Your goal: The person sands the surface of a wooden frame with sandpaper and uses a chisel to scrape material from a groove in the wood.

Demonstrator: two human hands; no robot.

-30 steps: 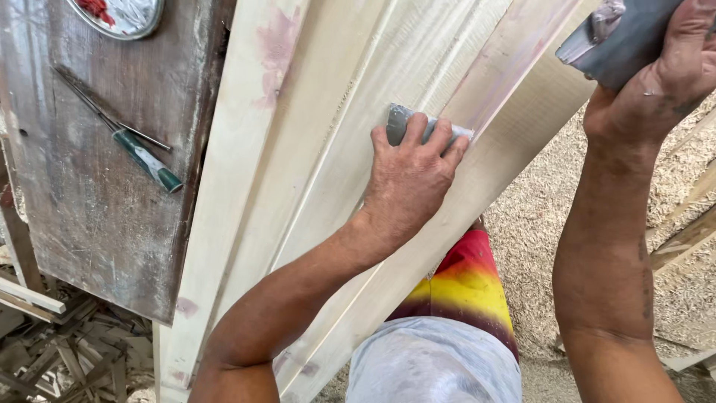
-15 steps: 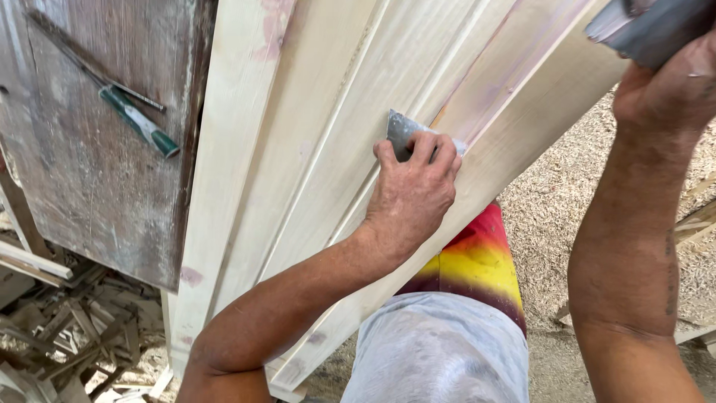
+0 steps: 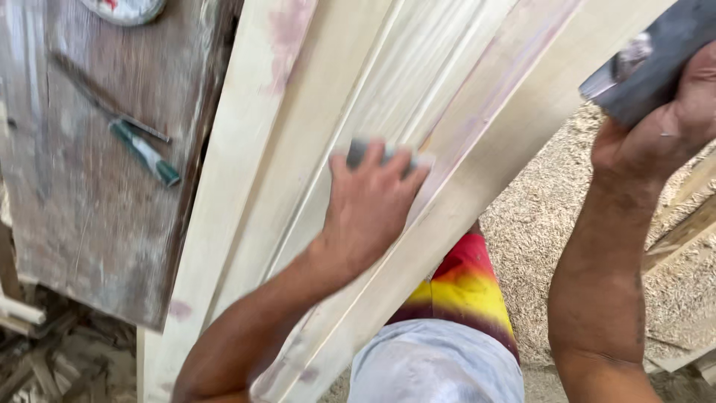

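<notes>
A long pale wooden piece with moulded grooves [image 3: 321, 112] runs diagonally from lower left to upper right. My left hand [image 3: 369, 205] presses a small grey sanding pad [image 3: 358, 151] flat against its grooved middle; the fingers cover most of the pad. My right hand [image 3: 664, 123] is at the upper right, gripping a dark grey block-shaped tool [image 3: 656, 52] at the piece's outer edge. My forearms reach up from the bottom of the view.
A worn dark workbench [image 3: 82, 216] lies to the left with a green-handled tool [image 3: 145, 153] and a thin metal rod on it. Sawdust covers the ground [image 3: 552, 224] at right. Wood scraps lie at lower left and at the right edge.
My left hand has slid the sanding pad along the grooves, slightly left and up in view. My right hand stays on the dark tool at upper right.
</notes>
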